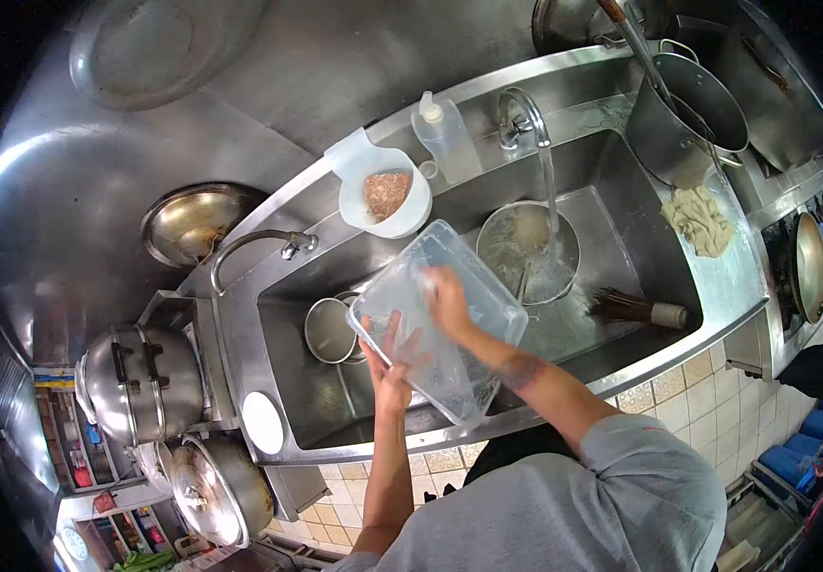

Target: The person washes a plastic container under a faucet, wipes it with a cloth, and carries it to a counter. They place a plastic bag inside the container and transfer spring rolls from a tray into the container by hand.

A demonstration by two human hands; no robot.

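Note:
A clear plastic container [459, 381] is tilted over the divider between the two sink basins. My left hand [390, 377] grips it from its lower left side, fingers spread behind the see-through wall. Inside the container, my right hand [445, 297] presses on the surface with its fingers curled; what it holds, if anything, is blurred and too small to name. Water from the running tap [523, 124] falls into a round metal pot [564, 253] in the right basin. Beside that pot lies a bundled brush [667, 316].
Metal strainers [330, 332] lie in the left basin. Along the back ledge stand a white bowl [410, 221] with a brownish block and a pump bottle [452, 148]. A tall pot [686, 124] and a cloth [698, 221] are at the right; a white lid [262, 422] sits front left.

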